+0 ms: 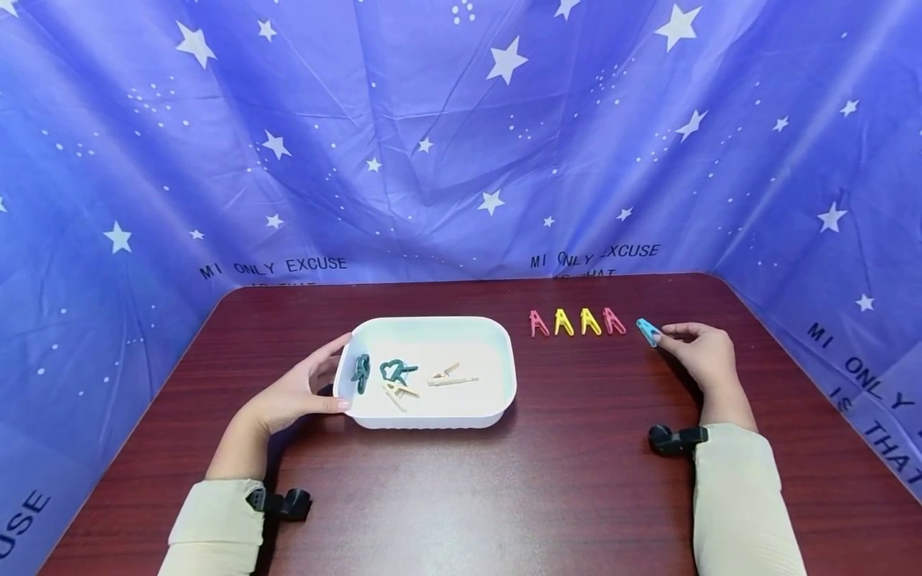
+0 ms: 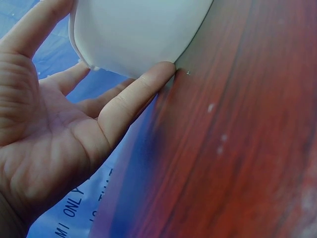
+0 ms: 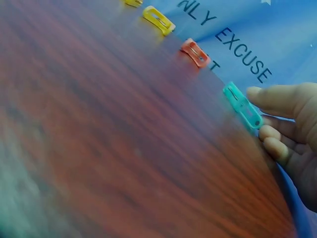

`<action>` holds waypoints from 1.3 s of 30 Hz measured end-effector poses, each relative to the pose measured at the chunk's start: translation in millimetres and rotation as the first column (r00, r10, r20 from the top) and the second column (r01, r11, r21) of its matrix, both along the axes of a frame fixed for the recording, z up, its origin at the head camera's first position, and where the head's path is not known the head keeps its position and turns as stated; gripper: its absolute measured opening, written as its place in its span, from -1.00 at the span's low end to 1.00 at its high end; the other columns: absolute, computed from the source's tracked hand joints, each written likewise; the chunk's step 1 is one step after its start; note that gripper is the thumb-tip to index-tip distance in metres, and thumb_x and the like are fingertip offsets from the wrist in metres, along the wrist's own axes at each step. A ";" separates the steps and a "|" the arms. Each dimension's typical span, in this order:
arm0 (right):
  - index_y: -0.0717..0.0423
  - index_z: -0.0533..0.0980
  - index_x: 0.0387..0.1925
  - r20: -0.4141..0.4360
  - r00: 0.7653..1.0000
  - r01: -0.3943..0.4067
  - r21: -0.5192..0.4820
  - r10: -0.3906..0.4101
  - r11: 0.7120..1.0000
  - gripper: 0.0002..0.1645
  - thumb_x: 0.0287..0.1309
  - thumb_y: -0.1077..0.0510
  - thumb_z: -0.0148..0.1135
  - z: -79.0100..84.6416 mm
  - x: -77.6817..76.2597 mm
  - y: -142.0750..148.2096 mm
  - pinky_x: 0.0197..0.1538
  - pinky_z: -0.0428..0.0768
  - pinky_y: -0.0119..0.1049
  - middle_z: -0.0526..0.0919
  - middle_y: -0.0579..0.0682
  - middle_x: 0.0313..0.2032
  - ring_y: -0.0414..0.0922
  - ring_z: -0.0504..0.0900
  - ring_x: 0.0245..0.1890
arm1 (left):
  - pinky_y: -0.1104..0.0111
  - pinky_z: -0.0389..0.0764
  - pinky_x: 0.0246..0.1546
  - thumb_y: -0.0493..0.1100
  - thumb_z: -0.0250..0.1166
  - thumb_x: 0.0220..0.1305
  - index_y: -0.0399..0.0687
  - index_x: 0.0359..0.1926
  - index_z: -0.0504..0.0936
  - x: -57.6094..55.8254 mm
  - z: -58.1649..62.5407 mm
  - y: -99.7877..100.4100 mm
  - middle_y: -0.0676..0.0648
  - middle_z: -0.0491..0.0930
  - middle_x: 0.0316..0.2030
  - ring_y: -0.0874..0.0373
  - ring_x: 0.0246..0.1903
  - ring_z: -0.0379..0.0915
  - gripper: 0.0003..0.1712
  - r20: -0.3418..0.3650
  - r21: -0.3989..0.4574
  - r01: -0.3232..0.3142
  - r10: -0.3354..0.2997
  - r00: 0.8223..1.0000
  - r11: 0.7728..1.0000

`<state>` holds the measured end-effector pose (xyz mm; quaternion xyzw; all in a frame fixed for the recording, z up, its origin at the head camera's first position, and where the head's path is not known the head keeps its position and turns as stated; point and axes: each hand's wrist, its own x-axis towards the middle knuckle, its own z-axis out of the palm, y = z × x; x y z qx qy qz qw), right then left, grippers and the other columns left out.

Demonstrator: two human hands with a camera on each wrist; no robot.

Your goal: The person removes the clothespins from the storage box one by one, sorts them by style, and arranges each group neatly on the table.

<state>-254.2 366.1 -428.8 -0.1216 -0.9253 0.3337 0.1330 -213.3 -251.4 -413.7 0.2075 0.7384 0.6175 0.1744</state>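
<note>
My left hand point(image 1: 293, 394) holds the left end of a white plastic tray point(image 1: 439, 421), its thumb at the near corner and fingers at the far side. The palm stays off the tray wall point(image 2: 138, 34) in the left wrist view. Inside lie dark green clips point(image 1: 362, 374) and beige clothespins point(image 1: 452, 381). At the back right, my right hand point(image 1: 702, 360) pinches a light blue clothespin point(image 1: 647, 331), which looks teal point(image 3: 242, 105) in the right wrist view. This clothespin is beside the right end of a row: a red clothespin point(image 1: 538, 323), two yellow clothespins point(image 1: 563, 322) and another red clothespin point(image 1: 614, 321).
Everything stands on a dark red-brown wooden table point(image 1: 461, 496). A blue curtain point(image 1: 432, 104) with white stars hangs behind and along both sides. A black wrist camera point(image 1: 288, 504) sits on the left sleeve, and another black camera point(image 1: 673, 441) on the right.
</note>
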 end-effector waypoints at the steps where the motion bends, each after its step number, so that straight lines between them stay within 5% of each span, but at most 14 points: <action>1: 0.29 0.64 -0.06 0.001 1.000 -0.015 -0.003 0.015 1.000 -0.45 0.11 -0.08 0.39 -0.1 0.6 0.9 -0.30 0.42 -0.36 0.69 0.25 -0.18 -0.08 0.51 -0.26 | 0.33 0.48 0.04 -0.32 0.45 0.06 -0.02 0.54 -0.08 0.2 0.2 -0.1 -0.41 0.13 0.37 -0.40 0.34 0.02 0.16 -0.002 0.000 -0.001 0.001 1.000 1.000; 6: 0.31 0.64 -0.06 0.000 0.998 -0.066 0.014 0.066 0.998 -0.43 0.03 -0.05 0.47 -2.2 -0.2 2.7 -0.40 0.42 -0.44 0.71 0.12 -0.34 -0.22 0.50 -0.41 | 0.31 0.50 0.02 -0.33 0.44 0.07 -0.03 0.54 -0.09 0.6 -0.7 -0.2 -0.41 0.13 0.37 -0.41 0.33 0.02 0.15 0.003 0.007 0.001 -0.001 1.000 1.000; 20: 0.31 0.66 -0.11 -0.032 0.998 -0.045 0.010 0.046 0.999 -0.49 0.05 -0.02 0.46 -6.7 -18.1 -11.6 -0.45 0.42 -0.41 0.70 0.09 -0.41 -0.16 0.50 -0.45 | 0.32 0.49 0.03 -0.33 0.44 0.07 -0.01 0.55 -0.09 -0.8 -2.4 -1.2 -0.41 0.14 0.36 -0.39 0.34 0.01 0.16 0.010 -0.001 -0.002 0.002 1.000 1.000; 31: 0.32 0.62 -0.07 -0.006 0.999 -0.042 -0.001 0.042 0.999 -0.44 0.08 -0.06 0.44 -4.8 -23.4 -17.6 -0.32 0.42 -0.27 0.66 0.21 -0.26 -0.01 0.49 -0.32 | 0.33 0.49 0.03 -0.34 0.44 0.07 0.01 0.55 -0.08 -0.3 -1.8 -0.2 -0.41 0.15 0.36 -0.38 0.34 0.03 0.16 0.008 -0.001 -0.005 0.005 1.000 1.000; 39: 0.32 0.60 -0.05 0.011 0.998 -0.058 -0.024 0.059 0.998 -0.38 0.06 -0.11 0.44 -0.4 -18.0 -20.4 -0.39 0.43 -0.38 0.64 0.20 -0.25 -0.04 0.50 -0.32 | 0.34 0.48 0.04 -0.34 0.44 0.07 0.02 0.54 -0.07 -0.3 -2.6 0.0 -0.39 0.17 0.36 -0.35 0.34 0.06 0.15 0.004 0.002 -0.010 0.010 1.000 1.000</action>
